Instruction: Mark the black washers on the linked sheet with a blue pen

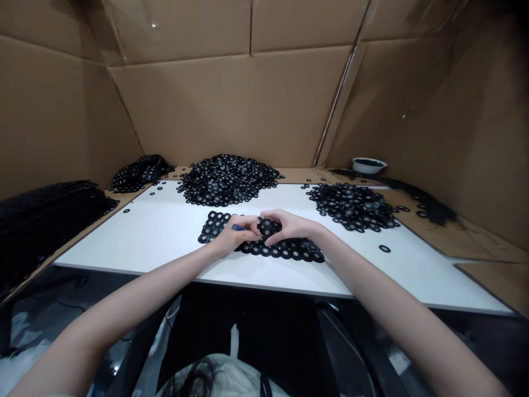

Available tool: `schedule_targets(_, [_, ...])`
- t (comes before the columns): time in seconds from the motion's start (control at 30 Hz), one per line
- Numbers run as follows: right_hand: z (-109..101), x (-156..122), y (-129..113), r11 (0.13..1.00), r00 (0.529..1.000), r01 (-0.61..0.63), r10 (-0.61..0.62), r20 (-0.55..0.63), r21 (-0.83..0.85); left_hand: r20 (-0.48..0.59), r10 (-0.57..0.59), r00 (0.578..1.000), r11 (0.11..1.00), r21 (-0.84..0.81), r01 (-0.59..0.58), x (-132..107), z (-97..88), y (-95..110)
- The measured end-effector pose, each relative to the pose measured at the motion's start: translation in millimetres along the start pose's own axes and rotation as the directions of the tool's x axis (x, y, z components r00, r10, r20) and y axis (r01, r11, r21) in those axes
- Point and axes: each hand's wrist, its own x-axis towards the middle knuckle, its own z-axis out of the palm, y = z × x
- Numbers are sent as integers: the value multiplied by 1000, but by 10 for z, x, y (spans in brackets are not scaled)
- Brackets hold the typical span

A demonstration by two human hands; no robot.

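– So, starting at the fingertips: anything held?

– In the left hand [232,236], a small blue tool [237,227], by the look of it, pinched between thumb and bent fingers. In the right hand [289,226], thumb and forefinger bowed apart around a raised part of the black ring sheet [281,250]. Probably touching it; cannot tell how firmly gripped.

– And the sheet itself?

– Lying on the white board [165,226], directly beneath both hands, with dark, pale-centred rings showing to either side of the fingers.

– Which step, at a guess?

– Likely close handwork partway along the sheet, with tool in the left and support from the right.

– Calling for what next?

– Seemingly a small, exact motion with the left fingertips, and a steady right hand, without dragging the sheet.

– Farther out?

– Behind, near the cardboard wall [231,110], a large ring heap [231,181]. Off to the right, a smaller heap [353,207], a loose ring [384,248], then a white bowl [369,167]. Far left, a dark stack [45,226].
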Motion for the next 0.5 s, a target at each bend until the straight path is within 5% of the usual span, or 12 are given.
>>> schedule_targets(0.5, [2, 17, 26, 998, 999, 39, -40, 14, 44, 175, 97, 980, 979, 162, -126, 28, -3, -88])
